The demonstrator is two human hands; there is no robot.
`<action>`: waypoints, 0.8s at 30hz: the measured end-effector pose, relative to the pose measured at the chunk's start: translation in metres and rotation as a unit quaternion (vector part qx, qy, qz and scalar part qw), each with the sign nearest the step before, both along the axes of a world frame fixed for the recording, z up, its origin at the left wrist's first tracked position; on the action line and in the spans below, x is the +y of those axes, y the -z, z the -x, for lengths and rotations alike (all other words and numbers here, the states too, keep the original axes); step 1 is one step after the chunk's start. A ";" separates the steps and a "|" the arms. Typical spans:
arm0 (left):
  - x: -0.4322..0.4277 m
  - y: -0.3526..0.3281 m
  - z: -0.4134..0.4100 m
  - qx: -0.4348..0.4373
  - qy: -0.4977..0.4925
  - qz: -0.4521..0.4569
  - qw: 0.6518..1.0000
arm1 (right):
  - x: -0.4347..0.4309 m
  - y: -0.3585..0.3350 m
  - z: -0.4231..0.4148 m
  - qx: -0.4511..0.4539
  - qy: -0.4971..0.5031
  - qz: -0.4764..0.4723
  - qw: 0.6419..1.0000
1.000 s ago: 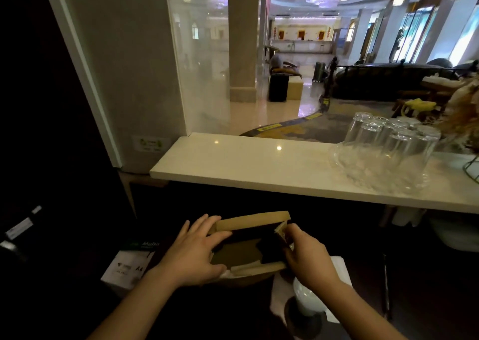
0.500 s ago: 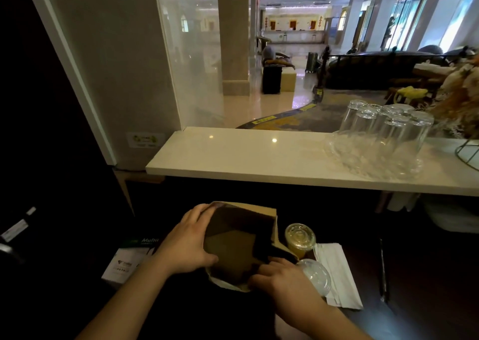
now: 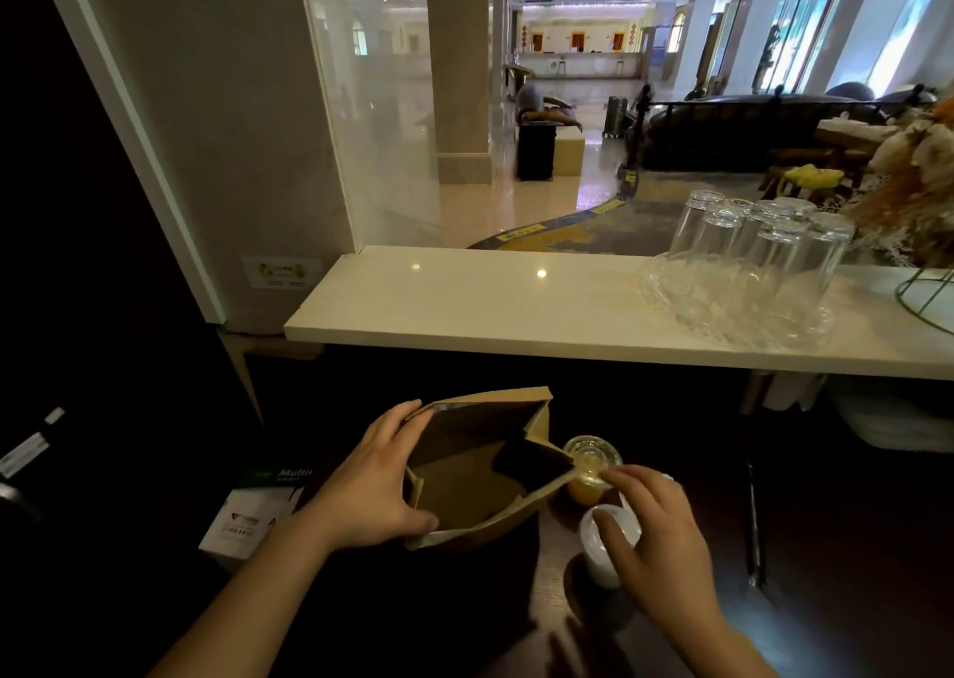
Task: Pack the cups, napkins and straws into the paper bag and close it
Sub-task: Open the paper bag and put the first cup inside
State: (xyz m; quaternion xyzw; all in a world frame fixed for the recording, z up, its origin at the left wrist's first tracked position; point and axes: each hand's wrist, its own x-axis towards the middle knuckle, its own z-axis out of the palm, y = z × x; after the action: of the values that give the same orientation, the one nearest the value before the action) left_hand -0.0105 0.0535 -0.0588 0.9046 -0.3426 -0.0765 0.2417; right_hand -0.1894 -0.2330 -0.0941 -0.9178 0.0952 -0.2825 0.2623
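The paper bag (image 3: 480, 471) stands open on the dark counter in front of me, its mouth spread wide and empty as far as I can see into it. My left hand (image 3: 371, 486) grips the bag's left wall, thumb at the near edge and fingers along the far one, so the mouth stays spread and the bag does not tip while I load it. Just right of the bag sits the cup of orange drink (image 3: 591, 468), its clear lid touching the bag's right corner. Nearer to me is the white-lidded cup (image 3: 609, 543), and my right hand (image 3: 655, 538) curls over it, fingers bent around its lid and side; whether they have tightened on it I cannot tell. I judge this cup goes in first, being nearest. Napkins and straws are hidden behind my right hand, or too dark to make out.
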 end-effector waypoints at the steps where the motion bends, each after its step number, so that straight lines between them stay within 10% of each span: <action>1: 0.000 0.001 0.001 -0.004 0.001 0.000 1.000 | -0.009 0.007 -0.002 0.072 0.026 0.013 0.997; 7: 0.000 0.000 0.007 -0.039 0.005 -0.015 0.999 | -0.030 0.041 -0.019 0.372 -0.008 0.068 0.926; 24: 0.004 -0.001 0.014 -0.117 0.009 -0.060 0.991 | -0.031 -0.040 -0.006 0.192 0.009 0.054 0.980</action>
State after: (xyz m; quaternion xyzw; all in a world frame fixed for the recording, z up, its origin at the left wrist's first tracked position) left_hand -0.0246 0.0577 -0.0579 0.9172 -0.3710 0.0074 0.1448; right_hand -0.1830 -0.2643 -0.0539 -0.9667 0.1368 -0.1083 0.1870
